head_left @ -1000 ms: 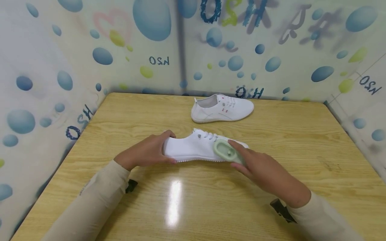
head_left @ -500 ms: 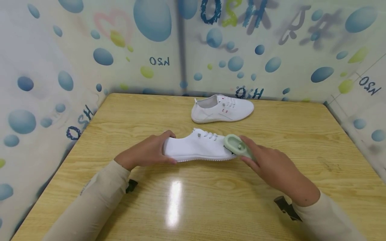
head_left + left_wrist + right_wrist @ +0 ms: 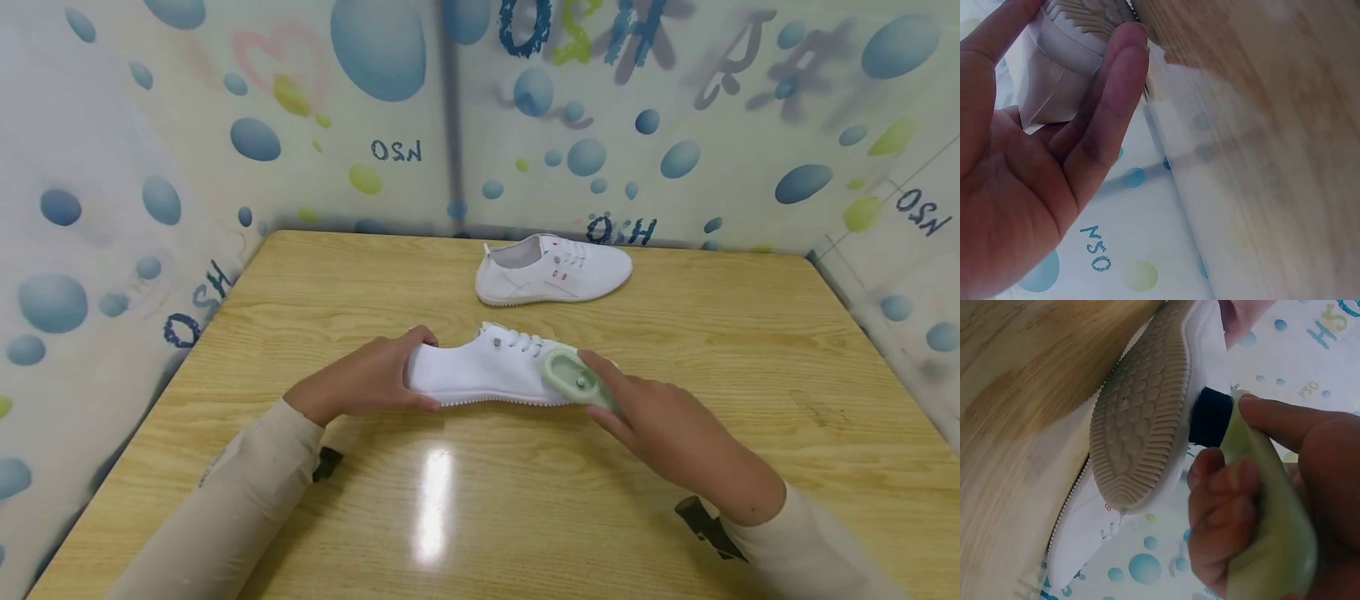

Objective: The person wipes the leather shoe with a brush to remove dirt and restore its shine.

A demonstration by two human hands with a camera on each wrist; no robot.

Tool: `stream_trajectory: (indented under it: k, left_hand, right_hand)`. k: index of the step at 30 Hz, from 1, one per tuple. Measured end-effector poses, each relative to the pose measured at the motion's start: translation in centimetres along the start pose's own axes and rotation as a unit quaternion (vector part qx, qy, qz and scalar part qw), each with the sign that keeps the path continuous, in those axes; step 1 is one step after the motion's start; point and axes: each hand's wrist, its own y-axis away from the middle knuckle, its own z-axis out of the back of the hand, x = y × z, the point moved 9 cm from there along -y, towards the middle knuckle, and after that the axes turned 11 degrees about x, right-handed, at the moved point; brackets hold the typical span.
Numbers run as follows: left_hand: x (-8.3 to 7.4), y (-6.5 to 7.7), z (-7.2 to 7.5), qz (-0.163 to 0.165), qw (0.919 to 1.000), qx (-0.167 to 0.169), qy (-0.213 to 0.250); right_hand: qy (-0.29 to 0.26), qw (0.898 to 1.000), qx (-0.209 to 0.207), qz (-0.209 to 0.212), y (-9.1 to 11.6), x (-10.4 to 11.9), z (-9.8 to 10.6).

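A white lace-up shoe (image 3: 472, 373) is held just above the table, its toe pointing right. My left hand (image 3: 367, 375) grips it by the heel, thumb on the near side. In the left wrist view, fingers curl around the heel beside the ridged sole. My right hand (image 3: 667, 429) holds a pale green shoe brush (image 3: 568, 375) against the shoe's near side, between laces and toe. Dark bristles (image 3: 1210, 417) touch the upper in the right wrist view, where the patterned sole (image 3: 1138, 419) is exposed and the fingers wrap the brush handle (image 3: 1279, 512).
A second white shoe (image 3: 555, 275) with small red letters stands behind, near the table's back edge. The wooden table (image 3: 720, 325) meets walls (image 3: 487, 125) with blue and green dots at the back and sides.
The right hand moved the brush right toward the toe, then back left along the shoe's side to near its earlier spot. The left hand and the rear shoe have stayed put.
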Motion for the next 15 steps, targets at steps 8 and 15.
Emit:
stream_trajectory:
  k: [8, 15]
  left_hand:
    - [-0.7, 0.2, -0.2, 0.017, 0.9977, -0.008, -0.065]
    - [-2.4, 0.9, -0.5, 0.026, 0.9874, -0.022, -0.154]
  right_hand:
    - [-0.01, 0.999, 0.003, -0.045, -0.2, -1.7, 0.2]
    - [0.01, 0.998, 0.019, -0.054, -0.2, -2.0, 0.2]
